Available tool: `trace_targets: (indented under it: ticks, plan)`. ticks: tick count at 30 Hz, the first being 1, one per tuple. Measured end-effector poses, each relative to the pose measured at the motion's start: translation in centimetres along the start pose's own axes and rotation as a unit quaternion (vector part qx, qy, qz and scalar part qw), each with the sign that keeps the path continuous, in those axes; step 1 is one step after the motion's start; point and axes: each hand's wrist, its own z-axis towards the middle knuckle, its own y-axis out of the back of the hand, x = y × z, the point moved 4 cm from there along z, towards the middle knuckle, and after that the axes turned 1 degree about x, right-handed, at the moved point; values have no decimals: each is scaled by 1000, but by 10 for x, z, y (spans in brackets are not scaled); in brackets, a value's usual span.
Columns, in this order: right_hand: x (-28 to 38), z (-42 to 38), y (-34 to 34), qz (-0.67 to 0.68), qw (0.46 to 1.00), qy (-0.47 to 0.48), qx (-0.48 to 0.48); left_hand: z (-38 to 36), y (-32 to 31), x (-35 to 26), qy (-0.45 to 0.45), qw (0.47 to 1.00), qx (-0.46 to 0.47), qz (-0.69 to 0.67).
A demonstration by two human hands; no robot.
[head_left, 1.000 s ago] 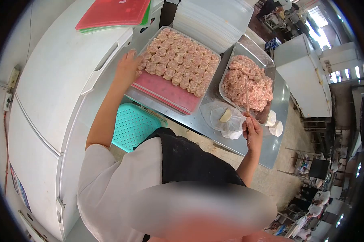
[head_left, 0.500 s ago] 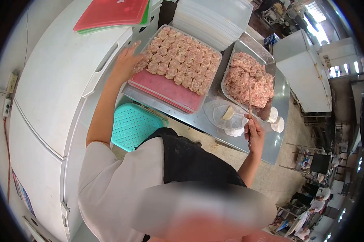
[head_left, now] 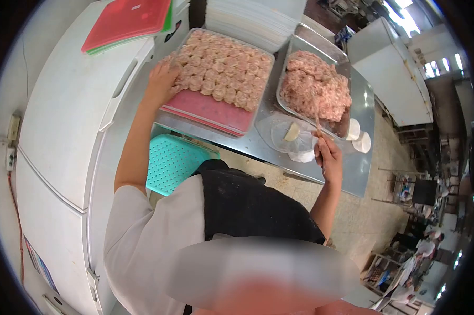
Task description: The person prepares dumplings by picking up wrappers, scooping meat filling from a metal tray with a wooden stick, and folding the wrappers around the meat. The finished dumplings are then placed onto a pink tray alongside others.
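Note:
My left hand (head_left: 162,81) rests on the left edge of a clear tray (head_left: 210,113) packed with rows of formed dumplings (head_left: 224,71), touching one in the row nearest the edge. My right hand (head_left: 329,157) holds a thin wooden stick (head_left: 316,118) whose tip pokes into a metal tray of pink minced filling (head_left: 314,89). Just left of that hand lies a clear plastic sheet (head_left: 289,139) with a pale wrapper (head_left: 292,131) on it. The trays stand on a steel table (head_left: 352,173).
A white chest freezer (head_left: 63,115) with red and green boards (head_left: 126,21) fills the left. A teal perforated stool (head_left: 174,160) sits under the table. Stacked clear trays (head_left: 252,16) stand behind. Two white round stacks (head_left: 358,137) lie by the filling tray. Other workers sit far right.
My left hand shifted along the dumpling tray's left edge and now rests on the dumplings. My right hand tilted the stick further into the filling. The view drifted slightly.

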Motion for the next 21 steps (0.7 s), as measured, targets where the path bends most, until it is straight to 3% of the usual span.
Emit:
trace_targets:
  ticks: [5,7,9,10,12,14,16,17,19,20,21]
  plan:
    - [-17,23,41,-80,997,7,3,-4,16,-39,-30,999,-13,-8]
    - [-25,36,70,-120,993,-4,-6,-3,24,-67,-51,994,-87,-45]
    - [-19,50,100,-355,928,108,-35,4,22,-110,-65,991,-66,-97]
    - [-16,55,114,-353,929,104,-44,7,19,-136,-63,986,-49,-144]
    - [0,61,134,-617,776,135,-14,15,9,-196,-75,937,42,-340]
    - [35,60,149,-653,748,117,-14,16,-33,-241,-125,906,103,-390]
    - [46,73,165,-710,694,120,-21,16,-67,-281,-97,893,182,-401]
    - [44,84,173,-708,696,118,-25,18,-84,-295,-102,893,183,-398]
    - [34,104,179,-763,624,160,-52,19,-126,-316,-85,904,233,-348]
    - [20,110,175,-754,624,200,-44,18,-144,-324,-86,905,234,-345]
    - [1,115,169,-744,622,241,-33,16,-156,-332,-123,928,173,-305]
